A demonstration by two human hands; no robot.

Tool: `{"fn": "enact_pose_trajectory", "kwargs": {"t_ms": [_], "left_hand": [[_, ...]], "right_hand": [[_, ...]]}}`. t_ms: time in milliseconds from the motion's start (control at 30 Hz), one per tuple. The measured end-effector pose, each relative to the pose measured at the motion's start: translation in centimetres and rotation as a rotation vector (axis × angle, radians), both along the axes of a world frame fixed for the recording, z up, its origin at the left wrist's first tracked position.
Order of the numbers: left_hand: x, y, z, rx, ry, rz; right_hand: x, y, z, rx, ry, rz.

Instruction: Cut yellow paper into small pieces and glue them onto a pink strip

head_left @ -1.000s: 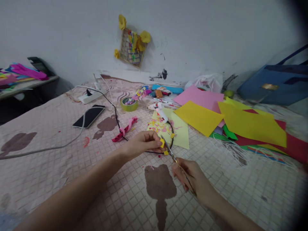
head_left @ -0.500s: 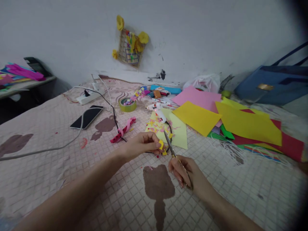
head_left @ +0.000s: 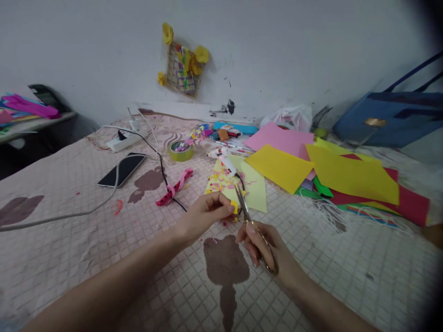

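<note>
My left hand pinches a small piece of yellow paper between thumb and fingers. My right hand grips a pair of scissors, its fingers through the handles. The blades point up and away, slightly parted, just right of the yellow piece. Past the hands lies a pale yellow sheet strewn with small pink and yellow paper scraps. A white glue gun rests on that sheet, its dark cord trailing toward my hands. Part of the cord is hidden behind the scissors and my left hand.
Left of my hands lie a pink decorated strip, a phone, a roll of tape and a power strip with cables. On the right are coloured sheets, white string and a blue bag.
The yellow piece has turned in my left fingers and sits closer to the scissors. The small yellow bits below it show less. The whole view has shifted slightly.
</note>
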State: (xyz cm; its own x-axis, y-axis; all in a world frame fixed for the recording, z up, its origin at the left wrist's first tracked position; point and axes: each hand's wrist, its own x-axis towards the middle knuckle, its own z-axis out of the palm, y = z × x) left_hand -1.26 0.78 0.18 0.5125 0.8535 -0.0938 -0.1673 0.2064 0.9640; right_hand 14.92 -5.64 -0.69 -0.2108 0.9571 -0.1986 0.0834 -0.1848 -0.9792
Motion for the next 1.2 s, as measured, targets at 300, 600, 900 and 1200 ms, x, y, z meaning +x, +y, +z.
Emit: {"fn": "enact_pose_trajectory", "kwargs": {"t_ms": [300,600,900,1200], "left_hand": [[-0.09,0.10,0.18,-0.050,-0.060,0.056],[0.01,0.06,0.21,-0.067,-0.064,0.074],[0.10,-0.06,0.21,-0.063,-0.069,0.086],[0.12,-0.04,0.09,-0.061,-0.073,0.089]], "right_hand": [[0.53,-0.17,-0.72,0.013,-0.147,0.068],[0.70,-0.23,-0.88,0.046,-0.212,0.057],[0.65,-0.23,-0.58,0.059,-0.234,0.065],[0.66,-0.19,-0.75,0.073,-0.238,0.050]]}}
